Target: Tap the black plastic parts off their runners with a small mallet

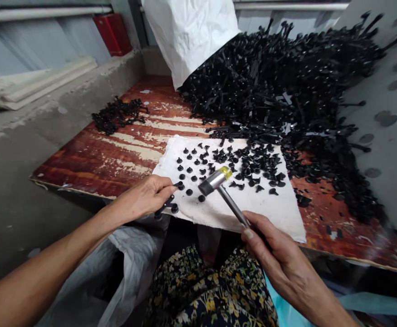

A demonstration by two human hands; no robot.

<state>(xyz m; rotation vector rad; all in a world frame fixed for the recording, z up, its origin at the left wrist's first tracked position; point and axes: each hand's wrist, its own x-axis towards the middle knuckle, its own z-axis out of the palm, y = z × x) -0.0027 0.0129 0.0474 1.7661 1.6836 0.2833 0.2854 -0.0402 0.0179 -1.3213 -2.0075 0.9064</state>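
Note:
My right hand (269,243) is closed round the handle of a small mallet (215,180). The mallet has a metal head with one black face and one yellow face, and it hovers over the white cloth (225,213). At the cloth's left edge my left hand (152,193) pinches a small black plastic part (178,185), its far tip against one of the round-based pegs. Another black strip (167,203) with round ends lies just below the fingers. Several black pegs (189,170) stand upright in loose rows, while a heap of similar pegs (252,161) lies jumbled on the right.
A large pile of black strip-like parts (273,86) spills from a white sack (191,36) at the back right. A smaller clump (118,113) sits on the worn red board (82,159). A pale panel (392,118) bounds the right side; another sack (130,272) hangs below the board.

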